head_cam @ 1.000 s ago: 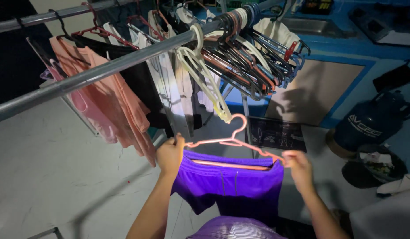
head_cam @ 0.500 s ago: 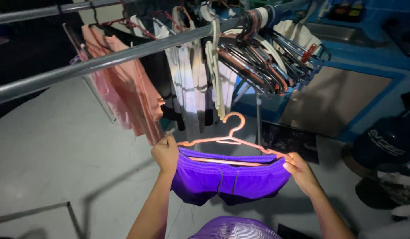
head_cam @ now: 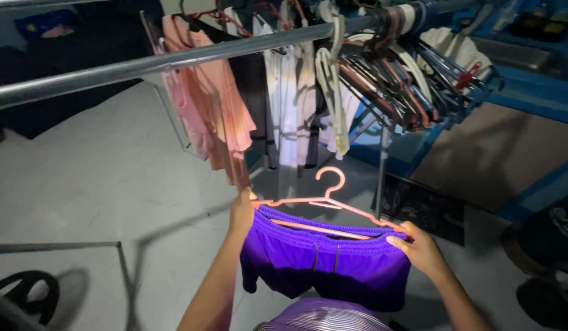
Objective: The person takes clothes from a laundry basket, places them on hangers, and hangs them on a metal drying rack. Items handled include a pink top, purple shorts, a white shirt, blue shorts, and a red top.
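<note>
1. Head view, the room: a pale floor [head_cam: 82, 184] is filling the left side, dimly lit, with shadows of the rail and arms lying across it. A blue cabinet [head_cam: 541, 98] is running along the right wall, with a tan panel below it.
2. A metal rail [head_cam: 174, 58] is crossing the top from lower left to upper right. A second rail is showing faintly at the top left.
3. On the rail, a pink garment [head_cam: 216, 104] is hanging beside a dark one and a white one [head_cam: 290, 98]. Further right, a bunch of empty hangers [head_cam: 412, 92] is crowding together, with a white hanger [head_cam: 333, 104] dangling nearest the middle.
4. The left hand [head_cam: 241, 211] is gripping the left end of a pink hanger [head_cam: 324, 202], fingers curled around it.
5. The right hand [head_cam: 419, 248] is pinching the hanger's right end together with the waistband, fingers closed.
6. Purple shorts [head_cam: 327, 263] are draping over the hanger's bar, below the rail and well apart from it.
7. A dark mat [head_cam: 425, 208] is lying on the floor behind the shorts, and a thin upright pole [head_cam: 382, 171] is standing between the mat and the hangers.
</note>
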